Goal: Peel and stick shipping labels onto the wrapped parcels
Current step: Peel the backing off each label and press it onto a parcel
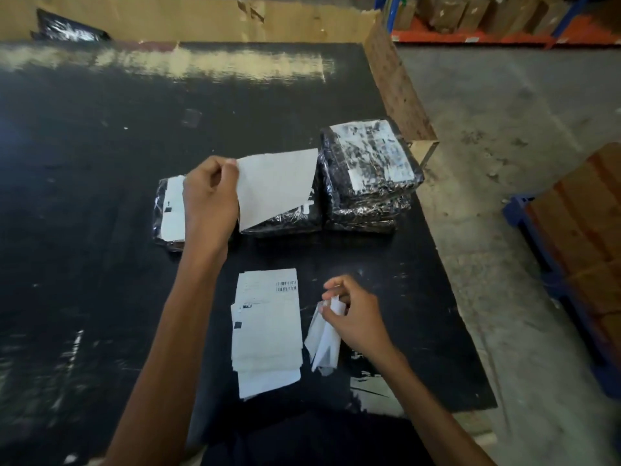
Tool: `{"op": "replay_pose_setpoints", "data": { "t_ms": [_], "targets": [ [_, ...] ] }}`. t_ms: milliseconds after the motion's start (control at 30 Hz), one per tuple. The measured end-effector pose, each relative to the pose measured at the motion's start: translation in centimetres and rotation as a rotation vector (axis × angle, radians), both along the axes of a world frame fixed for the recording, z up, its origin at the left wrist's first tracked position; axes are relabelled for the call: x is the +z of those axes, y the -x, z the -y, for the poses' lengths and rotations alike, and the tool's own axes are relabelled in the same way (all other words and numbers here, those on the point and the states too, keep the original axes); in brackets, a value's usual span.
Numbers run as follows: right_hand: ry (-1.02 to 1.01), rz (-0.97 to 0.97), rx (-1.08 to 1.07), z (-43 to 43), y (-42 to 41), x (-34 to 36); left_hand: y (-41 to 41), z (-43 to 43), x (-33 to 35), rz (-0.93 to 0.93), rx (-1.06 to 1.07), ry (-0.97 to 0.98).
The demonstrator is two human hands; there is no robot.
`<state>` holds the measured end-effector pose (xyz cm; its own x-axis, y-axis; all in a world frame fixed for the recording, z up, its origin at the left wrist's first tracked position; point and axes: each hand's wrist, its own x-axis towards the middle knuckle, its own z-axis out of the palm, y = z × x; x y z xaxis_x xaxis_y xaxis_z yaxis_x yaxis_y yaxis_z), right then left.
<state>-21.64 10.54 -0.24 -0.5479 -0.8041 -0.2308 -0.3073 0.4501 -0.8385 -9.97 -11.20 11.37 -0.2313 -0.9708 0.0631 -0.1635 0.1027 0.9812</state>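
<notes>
My left hand (210,200) pinches the corner of a white label (275,186) and holds it lifted over a black wrapped parcel (289,222) in the middle of the table. Half hidden behind that hand lies another black parcel (168,210), which carries a white label. To the right stands a stack of black parcels (366,176), its top one labelled. My right hand (353,314) grips crumpled white backing paper (324,341) near the table's front. A pile of printed shipping labels (267,327) lies between my forearms.
The black table top (100,163) ends at a right edge beside a concrete floor. A cardboard wall (201,18) runs along the back, with a black bag (67,28) at the far left. Shelving with boxes (487,15) stands at the back right, and a brown box (584,237) at the right.
</notes>
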Motion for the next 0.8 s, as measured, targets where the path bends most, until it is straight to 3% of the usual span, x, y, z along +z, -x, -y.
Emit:
{"op": "replay_pose_setpoints", "data": {
  "t_ms": [200,300,367,433,600,800],
  "targets": [
    [0.03,-0.299,-0.059,0.2,0.2,2.6,-0.7,-2.6,-0.3,-0.004,-0.037,-0.007],
    [0.199,0.051,-0.179,2.0,1.0,7.0,-0.6,-4.2,0.4,0.014,-0.105,0.126],
    [0.211,0.346,-0.199,4.3,1.8,10.3,-0.5,-5.3,1.5,0.035,-0.169,0.242],
    [0.182,0.501,-0.184,6.3,2.7,13.0,-0.6,-6.5,2.3,0.065,-0.247,0.341],
    [0.264,0.391,-0.222,9.0,4.8,16.7,-0.4,-8.5,3.0,0.189,-0.455,0.579],
    [0.433,0.288,-0.273,10.0,7.8,18.5,1.4,-8.7,2.5,0.42,-0.536,0.662]
  ]
}}
